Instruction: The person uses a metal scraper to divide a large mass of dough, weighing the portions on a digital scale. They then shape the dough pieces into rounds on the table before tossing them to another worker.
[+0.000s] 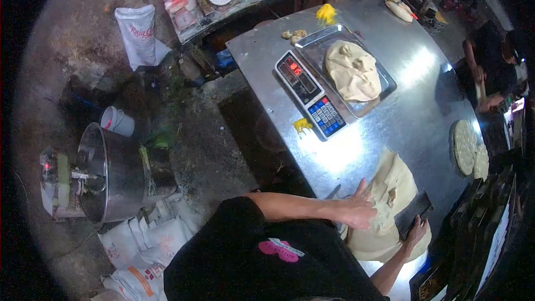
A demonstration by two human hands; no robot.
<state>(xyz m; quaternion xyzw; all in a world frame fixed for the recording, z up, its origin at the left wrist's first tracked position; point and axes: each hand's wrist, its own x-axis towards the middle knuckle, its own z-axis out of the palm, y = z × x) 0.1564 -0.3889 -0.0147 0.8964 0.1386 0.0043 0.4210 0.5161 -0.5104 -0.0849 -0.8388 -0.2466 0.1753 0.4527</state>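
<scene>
A small commercial bakery's dough-prep area, dim and rough-floored: I stand at a long stainless-steel tabletop [423, 78] where a digital scale [310, 93] carries a metal tray [384, 81] of dough [352, 70]. A large dough mass [393, 189] lies near me, with round flat pieces [463, 146] laid out farther along. Beside the tabletop stand a steel mixer bowl [108, 173], piled flour sacks [147, 245] and another sack [138, 33]. A second person [490, 67] works at the far end.
</scene>
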